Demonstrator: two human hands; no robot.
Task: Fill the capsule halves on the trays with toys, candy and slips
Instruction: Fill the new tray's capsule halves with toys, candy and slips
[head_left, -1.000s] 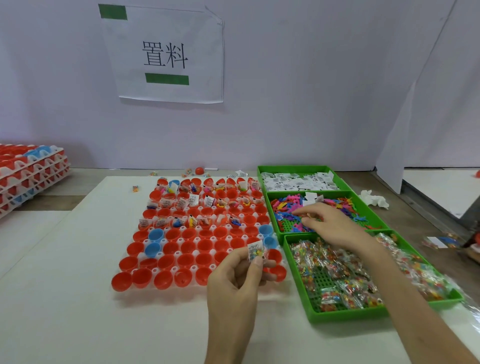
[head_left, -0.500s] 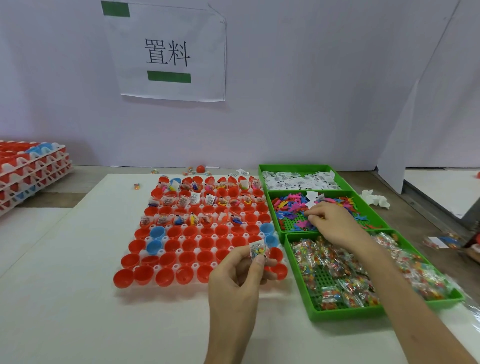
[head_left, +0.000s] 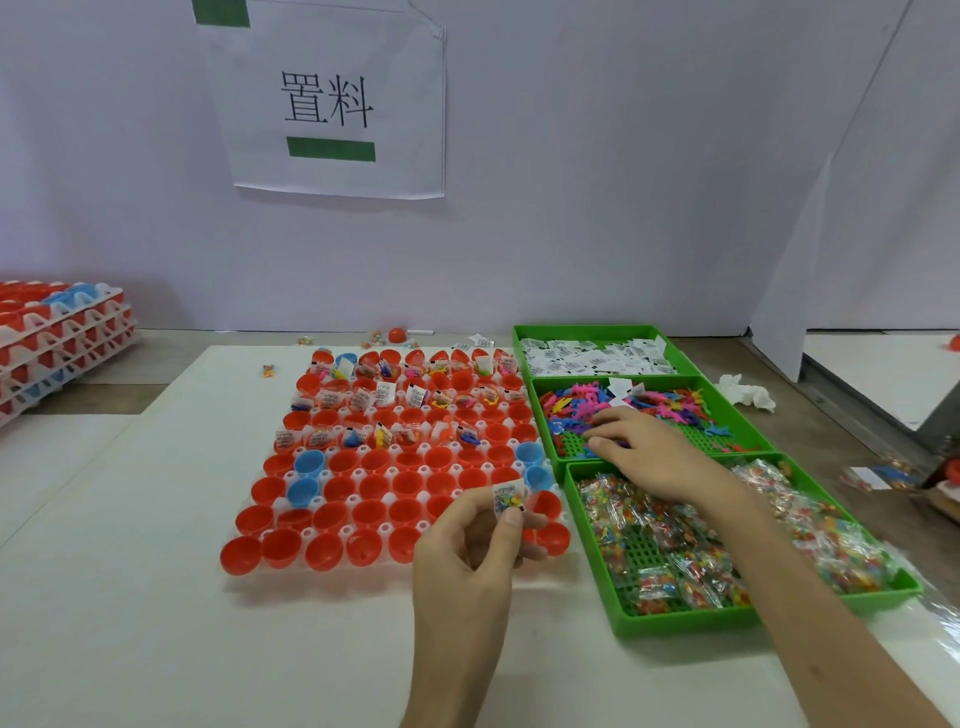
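Capsule halves (head_left: 395, 483) on the table (head_left: 156, 623): near rows unfilled. Left hand (head_left: 467, 551) pinches a candy packet (head_left: 508, 497); right hand (head_left: 647, 460) curls among toys (head_left: 587, 400), grip unclear. Take one toy, then fill cup by cup.

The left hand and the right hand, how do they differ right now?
The left hand pinches a candy packet over the near rows of the capsule tray; the right hand lies on the toys in the middle green bin. The left hand is upright with fingers curled; the right hand reaches forward, palm down, and whether it grips a toy is unclear. Both are bare.
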